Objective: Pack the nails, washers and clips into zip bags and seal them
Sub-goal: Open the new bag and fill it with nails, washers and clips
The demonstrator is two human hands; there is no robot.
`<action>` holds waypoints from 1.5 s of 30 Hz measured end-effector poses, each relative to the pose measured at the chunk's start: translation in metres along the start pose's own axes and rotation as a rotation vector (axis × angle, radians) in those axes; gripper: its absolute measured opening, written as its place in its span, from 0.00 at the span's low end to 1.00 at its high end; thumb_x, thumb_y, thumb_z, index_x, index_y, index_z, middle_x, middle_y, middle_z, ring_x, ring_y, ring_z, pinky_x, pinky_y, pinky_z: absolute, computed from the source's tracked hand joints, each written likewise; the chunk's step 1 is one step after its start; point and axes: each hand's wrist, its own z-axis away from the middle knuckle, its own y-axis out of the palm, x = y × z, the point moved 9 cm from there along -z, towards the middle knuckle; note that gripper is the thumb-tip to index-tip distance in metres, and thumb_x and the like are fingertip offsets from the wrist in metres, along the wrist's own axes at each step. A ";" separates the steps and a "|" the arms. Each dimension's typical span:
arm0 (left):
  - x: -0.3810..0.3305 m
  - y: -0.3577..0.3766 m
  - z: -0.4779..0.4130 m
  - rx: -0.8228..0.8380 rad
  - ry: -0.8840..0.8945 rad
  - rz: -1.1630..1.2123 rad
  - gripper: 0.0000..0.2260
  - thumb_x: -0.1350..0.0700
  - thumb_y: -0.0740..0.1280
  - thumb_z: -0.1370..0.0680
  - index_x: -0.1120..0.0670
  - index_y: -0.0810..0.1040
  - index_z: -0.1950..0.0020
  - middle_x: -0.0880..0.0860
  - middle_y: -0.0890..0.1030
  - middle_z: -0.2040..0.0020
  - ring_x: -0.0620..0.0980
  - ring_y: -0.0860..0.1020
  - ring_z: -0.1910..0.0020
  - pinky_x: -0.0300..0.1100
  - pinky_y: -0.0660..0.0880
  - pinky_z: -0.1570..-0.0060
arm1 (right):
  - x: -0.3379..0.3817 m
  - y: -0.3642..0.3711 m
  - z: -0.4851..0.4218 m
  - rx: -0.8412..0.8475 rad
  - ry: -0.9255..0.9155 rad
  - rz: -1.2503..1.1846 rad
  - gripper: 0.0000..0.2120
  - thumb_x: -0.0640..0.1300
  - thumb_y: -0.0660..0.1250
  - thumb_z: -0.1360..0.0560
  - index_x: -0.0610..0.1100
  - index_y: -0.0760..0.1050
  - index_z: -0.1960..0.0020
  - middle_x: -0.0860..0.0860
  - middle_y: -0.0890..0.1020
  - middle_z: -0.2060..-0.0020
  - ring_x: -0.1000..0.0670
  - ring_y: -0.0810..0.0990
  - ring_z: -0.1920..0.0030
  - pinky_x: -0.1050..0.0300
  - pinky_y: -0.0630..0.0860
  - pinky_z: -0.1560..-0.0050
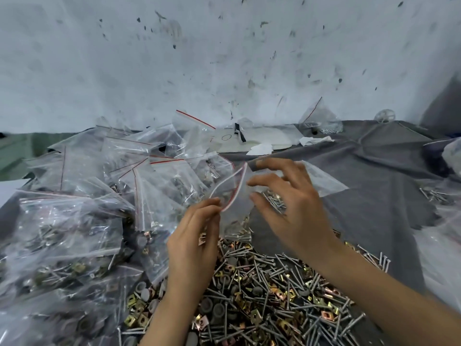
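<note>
Left hand [192,243] pinches a part-filled zip bag [237,221] by its gaping mouth, above the loose pile [262,295] on the desk [374,183]. Right hand [294,211] hovers beside it, fingers spread. Filling seems done; sealing likely next.

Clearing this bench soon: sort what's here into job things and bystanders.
Job: zip bag pinched by left hand; right hand; nails; clips; washers; packed bags.
Lying about: notebook; paper scraps; cloth.
</note>
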 end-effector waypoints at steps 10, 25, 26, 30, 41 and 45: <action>0.010 0.004 -0.020 0.027 -0.187 0.041 0.09 0.66 0.67 0.24 0.53 0.78 0.48 0.44 0.80 0.46 0.35 0.78 0.48 0.31 0.75 0.48 | -0.042 0.059 0.060 0.566 0.370 0.002 0.06 0.43 0.69 0.25 0.49 0.81 0.50 0.55 0.79 0.50 0.54 0.70 0.45 0.66 0.62 0.48; -0.045 -0.031 -0.089 0.229 -0.115 -0.113 0.05 0.66 0.68 0.24 0.59 0.81 0.50 0.48 0.82 0.48 0.43 0.81 0.51 0.32 0.76 0.48 | -0.029 0.117 0.076 0.863 0.433 0.103 0.04 0.47 0.67 0.25 0.51 0.76 0.59 0.51 0.78 0.48 0.45 0.69 0.38 0.46 0.65 0.34; -0.048 -0.035 -0.088 0.224 -0.108 -0.135 0.05 0.65 0.68 0.24 0.59 0.81 0.49 0.49 0.82 0.48 0.43 0.81 0.52 0.31 0.76 0.49 | -0.030 0.119 0.075 0.863 0.431 0.098 0.05 0.45 0.67 0.25 0.50 0.76 0.60 0.51 0.79 0.50 0.45 0.68 0.38 0.46 0.65 0.34; -0.058 -0.036 -0.084 0.294 -0.102 -0.169 0.05 0.65 0.68 0.24 0.58 0.81 0.49 0.49 0.83 0.48 0.44 0.82 0.52 0.35 0.77 0.49 | -0.026 0.115 0.073 0.817 0.439 -0.051 0.12 0.40 0.67 0.28 0.52 0.69 0.65 0.56 0.75 0.62 0.49 0.70 0.45 0.52 0.69 0.41; -0.082 -0.020 -0.074 0.471 0.007 -0.203 0.04 0.63 0.67 0.23 0.59 0.81 0.50 0.52 0.82 0.45 0.46 0.80 0.48 0.43 0.77 0.47 | 0.011 -0.063 -0.044 0.045 0.288 -0.491 0.09 0.41 0.73 0.30 0.53 0.75 0.61 0.60 0.80 0.65 0.57 0.77 0.61 0.64 0.73 0.59; -0.099 -0.009 -0.075 0.506 0.092 -0.175 0.04 0.64 0.69 0.24 0.58 0.81 0.51 0.51 0.83 0.48 0.44 0.81 0.52 0.40 0.76 0.52 | 0.025 -0.044 -0.056 0.271 0.132 -0.121 0.02 0.48 0.72 0.29 0.52 0.81 0.57 0.60 0.78 0.51 0.51 0.66 0.40 0.60 0.63 0.42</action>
